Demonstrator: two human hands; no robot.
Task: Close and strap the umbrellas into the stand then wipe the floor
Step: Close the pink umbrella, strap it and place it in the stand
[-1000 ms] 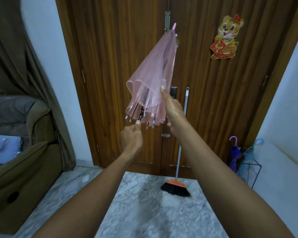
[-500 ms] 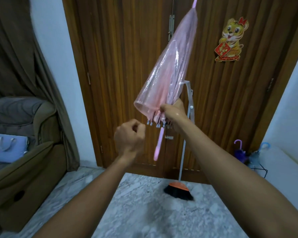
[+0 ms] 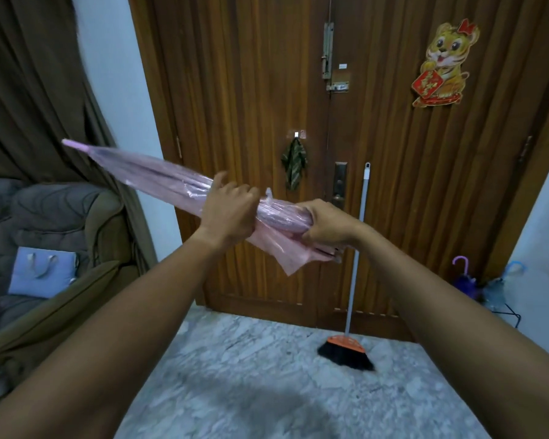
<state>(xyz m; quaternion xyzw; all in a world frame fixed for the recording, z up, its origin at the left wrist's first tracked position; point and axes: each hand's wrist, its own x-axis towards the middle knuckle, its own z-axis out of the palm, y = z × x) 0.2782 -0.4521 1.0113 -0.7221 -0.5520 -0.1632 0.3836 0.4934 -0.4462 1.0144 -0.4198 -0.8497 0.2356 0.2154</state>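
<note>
Three umbrellas show. One pink umbrella (image 3: pixel 159 179), folded, lies nearly level at chest height in front of the door (image 3: pixel 235 90), its tip pointing up and left toward the curtain (image 3: pixel 29 90). Both hands hold it: the left hand (image 3: pixel 227 213) is curled round the middle of the canopy, and the right hand (image 3: pixel 327 224) grips the bunched lower end, with loose plastic hanging below. The other two, a purple umbrella (image 3: pixel 463 280) and a blue umbrella (image 3: pixel 514 270), stand handle-up in the wire stand (image 3: pixel 511 312) at the far right corner, well apart from the hands. The stand is small and partly cut off there, so whether those two are strapped I cannot tell. One broom (image 3: pixel 346 346) leans on the door, its head on the marble floor (image 3: pixel 267 391), between the hands and the stand. One cloth (image 3: pixel 293 163) hangs from a hook on the door, and one tiger sticker (image 3: pixel 441 64) is stuck higher up. At left is one sofa (image 3: pixel 61 210) with one blue bag (image 3: pixel 42 274) on it.
</note>
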